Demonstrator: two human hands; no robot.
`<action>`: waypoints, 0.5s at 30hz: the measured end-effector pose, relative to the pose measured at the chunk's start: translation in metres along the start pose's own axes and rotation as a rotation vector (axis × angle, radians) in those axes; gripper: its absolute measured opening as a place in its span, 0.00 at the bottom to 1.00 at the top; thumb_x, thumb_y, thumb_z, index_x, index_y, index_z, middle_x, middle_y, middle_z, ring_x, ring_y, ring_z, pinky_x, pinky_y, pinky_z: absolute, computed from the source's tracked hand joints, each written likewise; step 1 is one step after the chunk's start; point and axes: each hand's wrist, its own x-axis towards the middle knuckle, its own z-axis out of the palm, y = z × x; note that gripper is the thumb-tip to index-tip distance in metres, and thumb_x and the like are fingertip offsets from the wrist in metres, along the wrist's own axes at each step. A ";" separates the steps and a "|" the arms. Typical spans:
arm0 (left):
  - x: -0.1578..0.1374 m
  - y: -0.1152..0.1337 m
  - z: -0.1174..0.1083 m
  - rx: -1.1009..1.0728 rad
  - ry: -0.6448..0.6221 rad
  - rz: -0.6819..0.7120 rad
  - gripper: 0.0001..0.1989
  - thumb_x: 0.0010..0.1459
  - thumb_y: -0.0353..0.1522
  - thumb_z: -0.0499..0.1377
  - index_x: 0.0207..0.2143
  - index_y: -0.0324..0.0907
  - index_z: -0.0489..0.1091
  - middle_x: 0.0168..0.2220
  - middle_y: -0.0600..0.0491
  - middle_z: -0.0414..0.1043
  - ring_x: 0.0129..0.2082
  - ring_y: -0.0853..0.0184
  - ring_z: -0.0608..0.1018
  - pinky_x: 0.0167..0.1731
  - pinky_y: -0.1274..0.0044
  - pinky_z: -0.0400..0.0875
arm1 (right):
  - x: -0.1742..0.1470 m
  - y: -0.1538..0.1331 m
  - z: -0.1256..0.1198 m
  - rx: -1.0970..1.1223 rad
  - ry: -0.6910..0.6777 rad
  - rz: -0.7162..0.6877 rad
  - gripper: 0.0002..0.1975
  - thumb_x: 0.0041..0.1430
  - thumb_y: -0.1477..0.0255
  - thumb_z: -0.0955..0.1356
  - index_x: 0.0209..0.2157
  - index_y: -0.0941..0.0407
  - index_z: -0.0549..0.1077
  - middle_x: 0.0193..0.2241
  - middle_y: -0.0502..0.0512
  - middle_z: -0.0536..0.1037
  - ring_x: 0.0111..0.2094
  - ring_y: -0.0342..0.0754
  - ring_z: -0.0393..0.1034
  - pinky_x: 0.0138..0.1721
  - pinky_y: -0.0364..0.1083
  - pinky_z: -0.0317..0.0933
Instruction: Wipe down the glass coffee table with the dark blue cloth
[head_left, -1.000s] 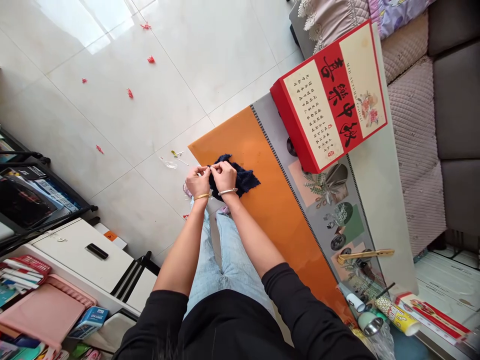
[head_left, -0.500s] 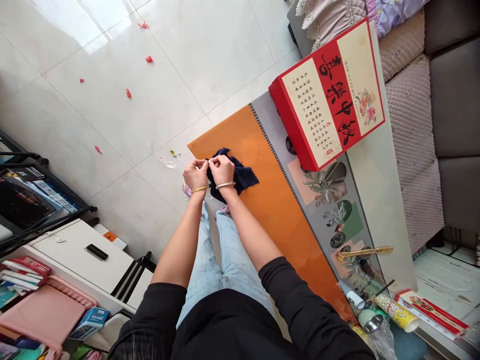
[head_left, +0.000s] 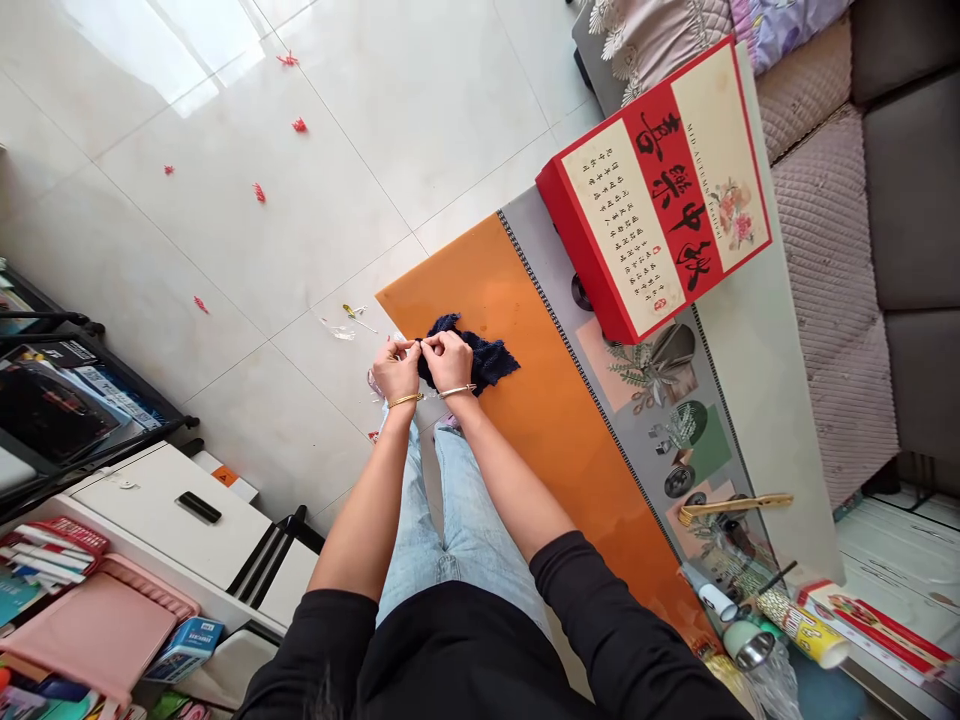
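A dark navy knitted cloth (head_left: 491, 362) lies crumpled on the orange table top (head_left: 480, 260), near its corner. My left hand (head_left: 396, 370) pinches the cloth's edge between thumb and finger. Right beside it, my right hand (head_left: 448, 360) is closed on the same edge, the fingertips of both hands almost meeting. Most of the cloth spreads out behind and to the right of my right hand. Whether anything small sits between the fingertips is too small to tell.
On the table's far side stands a red and cream gift box (head_left: 660, 190). A wooden tool (head_left: 739, 507) and a yellow canister (head_left: 806, 630) are at the lower right. Red scraps (head_left: 259, 192) dot the floor. A white cabinet (head_left: 172, 510) stands at left.
Both hands have come slightly lower and nearer my body, still pinching the cloth. The part of the cloth that hung below my wrists is no longer visible there.
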 end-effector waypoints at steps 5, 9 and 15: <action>0.007 0.003 0.000 -0.010 0.012 0.067 0.03 0.50 0.33 0.64 0.27 0.43 0.75 0.22 0.59 0.68 0.25 0.71 0.69 0.34 0.78 0.66 | 0.007 0.000 0.004 0.016 0.042 -0.027 0.09 0.61 0.74 0.69 0.26 0.54 0.72 0.27 0.47 0.73 0.32 0.44 0.69 0.37 0.43 0.59; -0.001 -0.001 -0.001 -0.008 0.002 0.035 0.04 0.51 0.34 0.63 0.27 0.43 0.75 0.20 0.60 0.63 0.23 0.72 0.67 0.35 0.78 0.67 | -0.002 0.004 0.003 -0.004 0.035 -0.024 0.10 0.61 0.73 0.70 0.25 0.54 0.72 0.25 0.46 0.72 0.32 0.45 0.69 0.37 0.43 0.58; 0.005 0.002 0.001 -0.038 0.009 0.063 0.03 0.50 0.33 0.64 0.27 0.43 0.75 0.22 0.59 0.67 0.25 0.72 0.69 0.34 0.78 0.66 | 0.005 0.002 0.006 0.025 0.065 -0.020 0.09 0.60 0.74 0.69 0.25 0.54 0.72 0.26 0.47 0.72 0.32 0.45 0.68 0.38 0.44 0.59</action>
